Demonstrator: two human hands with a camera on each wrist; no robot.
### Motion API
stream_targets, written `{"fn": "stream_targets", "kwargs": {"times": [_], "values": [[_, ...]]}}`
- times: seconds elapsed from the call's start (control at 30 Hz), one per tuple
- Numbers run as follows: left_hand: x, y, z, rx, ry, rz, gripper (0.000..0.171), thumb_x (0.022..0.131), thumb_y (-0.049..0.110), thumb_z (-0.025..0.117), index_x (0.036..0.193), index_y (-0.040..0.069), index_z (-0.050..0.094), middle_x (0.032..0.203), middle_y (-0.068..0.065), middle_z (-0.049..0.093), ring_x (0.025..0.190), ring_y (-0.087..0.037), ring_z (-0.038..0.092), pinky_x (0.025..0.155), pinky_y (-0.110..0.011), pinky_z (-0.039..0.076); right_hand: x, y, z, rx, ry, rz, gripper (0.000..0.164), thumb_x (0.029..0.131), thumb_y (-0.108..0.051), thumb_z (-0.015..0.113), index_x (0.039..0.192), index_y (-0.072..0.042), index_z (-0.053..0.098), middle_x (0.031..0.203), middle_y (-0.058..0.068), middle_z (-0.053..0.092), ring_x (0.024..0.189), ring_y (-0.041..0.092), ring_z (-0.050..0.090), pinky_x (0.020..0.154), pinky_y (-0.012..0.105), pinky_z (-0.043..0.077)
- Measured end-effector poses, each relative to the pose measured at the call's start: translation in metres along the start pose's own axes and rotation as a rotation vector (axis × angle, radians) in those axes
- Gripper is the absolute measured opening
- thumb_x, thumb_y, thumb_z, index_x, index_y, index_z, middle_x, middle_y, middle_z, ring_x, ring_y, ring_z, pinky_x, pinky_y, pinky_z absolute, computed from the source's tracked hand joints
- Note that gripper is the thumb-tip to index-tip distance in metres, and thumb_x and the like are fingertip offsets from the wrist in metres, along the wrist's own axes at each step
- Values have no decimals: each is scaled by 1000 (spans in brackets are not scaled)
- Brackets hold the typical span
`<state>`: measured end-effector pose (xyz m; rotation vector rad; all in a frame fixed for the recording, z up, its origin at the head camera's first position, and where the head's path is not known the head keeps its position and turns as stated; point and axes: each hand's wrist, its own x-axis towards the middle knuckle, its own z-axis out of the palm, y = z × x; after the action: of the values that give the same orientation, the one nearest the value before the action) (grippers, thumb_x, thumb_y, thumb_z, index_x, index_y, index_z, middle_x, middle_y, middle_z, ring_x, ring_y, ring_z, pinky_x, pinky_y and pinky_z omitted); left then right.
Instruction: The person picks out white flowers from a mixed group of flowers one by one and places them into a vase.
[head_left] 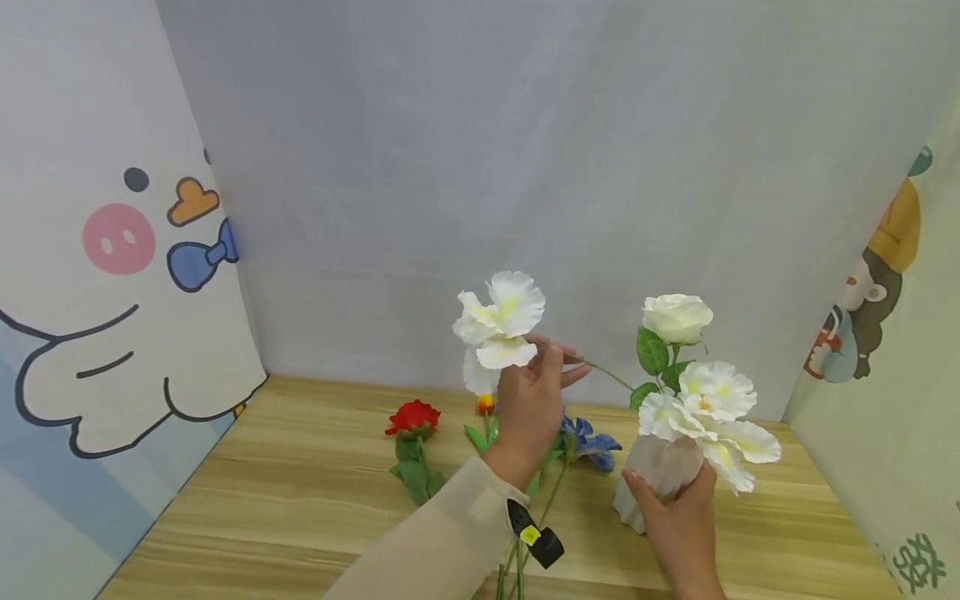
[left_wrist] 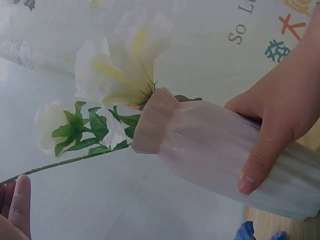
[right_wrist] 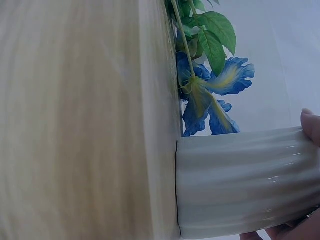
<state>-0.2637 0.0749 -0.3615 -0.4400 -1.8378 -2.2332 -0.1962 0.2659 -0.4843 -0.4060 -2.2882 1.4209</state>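
My left hand (head_left: 528, 408) pinches the thin stem (left_wrist: 75, 159) of a white ruffled flower (head_left: 501, 321), whose bloom is up by the fingers. That stem slants to the vase's mouth; whether its end is inside cannot be told. The fluted pale vase (head_left: 660, 471) stands on the table, with my right hand (head_left: 681, 525) gripping its side, thumb (left_wrist: 255, 167) across the front. A white rose (head_left: 677, 318) rises from the vase. Another white ruffled flower (head_left: 720, 400) leans over its rim, hiding much of the mouth in the head view.
On the wooden table (head_left: 262, 500) lie a red flower (head_left: 414, 417), an orange-red tulip (head_left: 486, 405) and a blue iris (head_left: 592, 446), left of the vase. Their green stems (head_left: 519, 575) run toward the front, partly behind my left arm. A grey-white curtain (head_left: 412, 167) stands behind.
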Motion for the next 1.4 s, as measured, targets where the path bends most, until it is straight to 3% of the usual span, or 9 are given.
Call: {"fn": "stream_targets", "kwargs": {"times": [0.23, 0.47, 0.57, 0.67, 0.8, 0.9, 1.07, 1.17, 1.4], "values": [[-8, 26, 5, -34, -20, 38, 33, 101, 28, 43, 98, 6, 67, 102, 5, 68, 92, -17, 67, 29, -26, 22, -1, -4, 0, 12, 8, 6, 94, 75, -46, 75, 140, -9, 19, 123, 19, 41, 110, 33, 46, 88, 51, 40], [-1, 3, 11, 120, -57, -5, 37, 99, 50, 36, 100, 24, 63, 97, 13, 69, 87, -1, 65, 27, -32, 18, 0, -3, 0, 18, 6, 15, 94, 75, -47, 75, 140, -9, 19, 124, 18, 40, 111, 33, 45, 89, 50, 39], [-2, -1, 13, 208, -72, -52, 40, 96, 58, 33, 97, 32, 64, 91, 20, 68, 49, 1, 55, 26, -32, 17, 0, -2, 0, 15, 12, 17, 93, 75, -47, 75, 139, -9, 19, 123, 18, 40, 110, 32, 46, 88, 49, 39], [-3, -2, 16, 239, -88, -76, 39, 95, 60, 31, 97, 35, 63, 89, 22, 68, 35, -4, 41, 27, -32, 17, 1, -1, 1, 18, 25, 10, 93, 74, -46, 76, 139, -9, 20, 122, 17, 42, 108, 31, 46, 88, 48, 39], [-2, -3, 18, 224, -97, -65, 39, 97, 56, 32, 100, 30, 61, 93, 19, 68, 65, 2, 62, 32, -33, 18, 1, 1, 3, 40, 29, -3, 93, 73, -43, 78, 139, -9, 22, 121, 17, 43, 108, 30, 47, 89, 46, 39], [1, -2, 20, 230, -121, -73, 39, 96, 58, 32, 103, 31, 59, 100, 19, 64, 87, 5, 62, 38, -35, 22, 1, 0, 3, 42, 22, 1, 93, 74, -44, 77, 139, -10, 21, 121, 17, 43, 109, 31, 47, 89, 46, 39], [4, -3, 23, 255, -168, -37, 34, 97, 55, 31, 106, 30, 52, 103, 19, 62, 90, 5, 61, 47, -33, 34, 2, -2, 2, 40, 10, 14, 94, 74, -47, 76, 140, -11, 19, 123, 17, 41, 110, 31, 46, 89, 47, 39], [4, -6, 26, 293, -170, -62, 34, 98, 55, 31, 102, 31, 55, 96, 22, 64, 78, 7, 60, 48, -31, 37, 2, -2, 2, 44, 16, 11, 96, 74, -45, 77, 142, -12, 18, 125, 16, 41, 112, 30, 45, 91, 47, 37], [0, -14, 39, 272, -210, 17, 27, 101, 34, 40, 96, 19, 62, 89, 13, 64, 85, 0, 63, 81, -22, 48, 3, 0, 1, 35, 36, -3, 94, 74, -43, 77, 142, -14, 19, 121, 12, 43, 107, 26, 47, 86, 42, 39]]}}
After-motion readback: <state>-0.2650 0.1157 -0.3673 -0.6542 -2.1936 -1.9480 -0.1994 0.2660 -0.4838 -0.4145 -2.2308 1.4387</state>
